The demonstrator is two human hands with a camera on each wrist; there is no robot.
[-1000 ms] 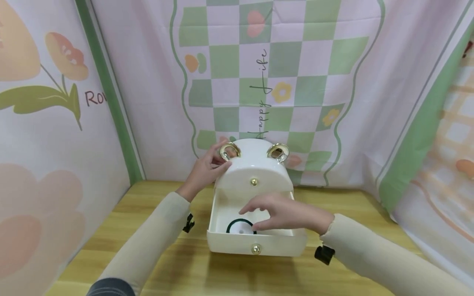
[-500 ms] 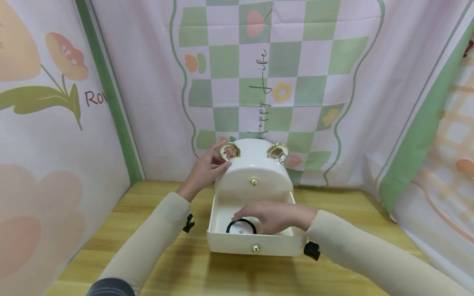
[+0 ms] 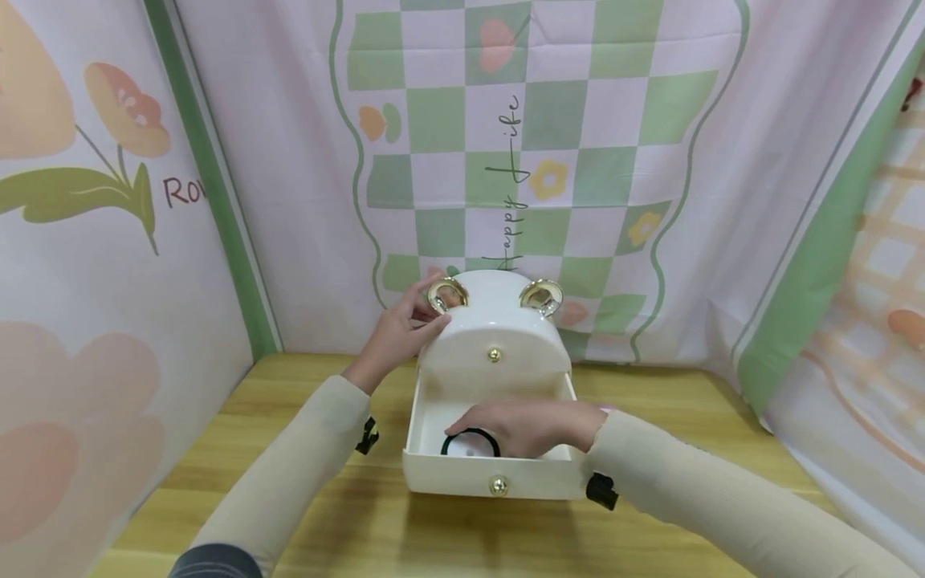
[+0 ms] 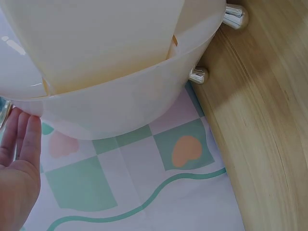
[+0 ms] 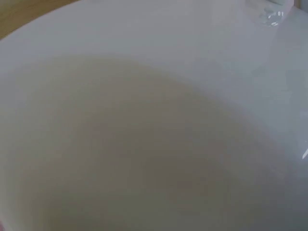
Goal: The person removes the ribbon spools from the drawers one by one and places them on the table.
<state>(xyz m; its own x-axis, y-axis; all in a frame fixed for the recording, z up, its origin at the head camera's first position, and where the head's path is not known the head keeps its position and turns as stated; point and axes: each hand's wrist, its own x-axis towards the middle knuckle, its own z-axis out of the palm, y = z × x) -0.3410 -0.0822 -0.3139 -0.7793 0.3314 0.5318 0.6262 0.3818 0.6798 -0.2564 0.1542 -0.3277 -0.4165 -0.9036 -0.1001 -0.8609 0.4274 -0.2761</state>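
Dark ring (image 3: 477, 431) against right grip (image 3: 531, 427)

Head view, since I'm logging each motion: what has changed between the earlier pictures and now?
The right hand moved down into the open drawer and slightly left, its fingers now around the dark ring; whether it grips the ring cannot be told. The left hand stayed on the white box; drawer and ring look unmoved.

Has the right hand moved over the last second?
Yes. In the head view, the right hand now sits lower and slightly farther left, closer to the gold knob on the drawer front, which has hardly shifted.
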